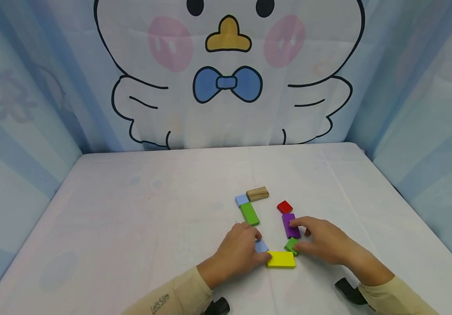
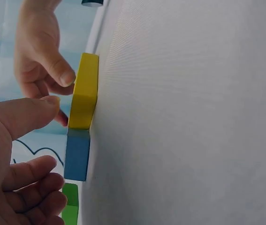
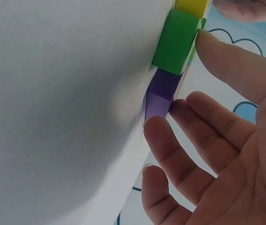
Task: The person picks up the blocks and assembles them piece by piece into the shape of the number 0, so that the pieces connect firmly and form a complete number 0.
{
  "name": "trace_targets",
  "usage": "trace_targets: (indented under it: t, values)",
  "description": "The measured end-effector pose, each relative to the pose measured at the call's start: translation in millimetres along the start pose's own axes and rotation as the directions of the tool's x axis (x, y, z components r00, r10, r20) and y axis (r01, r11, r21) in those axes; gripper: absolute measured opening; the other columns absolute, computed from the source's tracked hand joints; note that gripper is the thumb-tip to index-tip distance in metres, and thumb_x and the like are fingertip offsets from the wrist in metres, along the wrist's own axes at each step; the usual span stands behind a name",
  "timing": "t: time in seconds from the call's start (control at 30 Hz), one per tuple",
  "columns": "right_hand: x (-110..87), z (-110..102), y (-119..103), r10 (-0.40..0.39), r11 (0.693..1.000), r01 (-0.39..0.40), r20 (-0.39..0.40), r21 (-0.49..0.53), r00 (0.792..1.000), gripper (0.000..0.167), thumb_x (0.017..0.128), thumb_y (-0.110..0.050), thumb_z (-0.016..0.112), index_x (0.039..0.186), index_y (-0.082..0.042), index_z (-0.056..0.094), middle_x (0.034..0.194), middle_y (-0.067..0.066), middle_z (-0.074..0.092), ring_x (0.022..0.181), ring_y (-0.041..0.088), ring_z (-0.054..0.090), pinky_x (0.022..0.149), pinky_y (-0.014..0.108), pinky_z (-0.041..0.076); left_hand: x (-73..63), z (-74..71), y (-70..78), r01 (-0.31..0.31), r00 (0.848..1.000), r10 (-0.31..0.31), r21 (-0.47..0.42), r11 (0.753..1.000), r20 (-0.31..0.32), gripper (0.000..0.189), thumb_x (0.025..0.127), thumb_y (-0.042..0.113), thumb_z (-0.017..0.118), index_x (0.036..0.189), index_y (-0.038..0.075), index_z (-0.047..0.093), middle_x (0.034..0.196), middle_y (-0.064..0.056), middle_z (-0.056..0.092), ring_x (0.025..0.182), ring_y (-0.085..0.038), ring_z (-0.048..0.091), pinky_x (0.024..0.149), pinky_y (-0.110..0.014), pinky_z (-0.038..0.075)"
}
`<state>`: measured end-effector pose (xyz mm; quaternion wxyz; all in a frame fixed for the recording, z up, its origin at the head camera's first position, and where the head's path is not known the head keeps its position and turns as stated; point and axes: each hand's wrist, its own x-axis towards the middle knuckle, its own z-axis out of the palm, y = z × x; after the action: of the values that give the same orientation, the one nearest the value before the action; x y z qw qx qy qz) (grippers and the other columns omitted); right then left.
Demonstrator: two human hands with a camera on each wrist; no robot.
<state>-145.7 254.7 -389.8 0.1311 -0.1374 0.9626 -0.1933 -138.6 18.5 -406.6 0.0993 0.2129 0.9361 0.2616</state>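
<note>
In the head view, my left hand (image 1: 239,248) is beside a light blue block (image 1: 261,246) and a yellow block (image 1: 282,260). Its thumb tip is at the yellow block's left end, and the fingers are loosely bent, with nothing gripped in the left wrist view. My right hand (image 1: 325,240) spreads by a purple block (image 1: 289,224) and a small green block (image 1: 291,244). In the right wrist view its thumb meets the edge of that green block (image 3: 177,41), while the fingertips lie by the purple block (image 3: 163,89). The left hand partly hides the light blue block.
Farther back, a longer green block (image 1: 250,214), another light blue block (image 1: 241,200) and a wood-grain block (image 1: 257,194) form a bent line. A red block (image 1: 285,207) lies behind the purple one. Printed curtains (image 1: 226,118) stand behind the white-covered table (image 1: 151,210).
</note>
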Motion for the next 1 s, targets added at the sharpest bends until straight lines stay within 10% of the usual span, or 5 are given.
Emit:
trace_targets:
  t: [1.0]
  values:
    - [-0.3, 1, 0, 0.000, 1.000, 0.000, 0.002, -0.005, 1.000, 0.056, 0.081, -0.030, 0.083, 0.130, -0.010, 0.063, 0.113, 0.002, 0.064, 0.090, 0.018, 0.057, 0.073, 0.035, 0.051, 36.7, -16.3, -31.8, 0.075, 0.992, -0.080, -0.056, 0.996, -0.095, 0.056, 0.083, 0.034, 0.083, 0.125, 0.001, 0.065, 0.117, -0.011, 0.061, 0.101, -0.022, 0.054, 0.093, -0.036, 0.049]
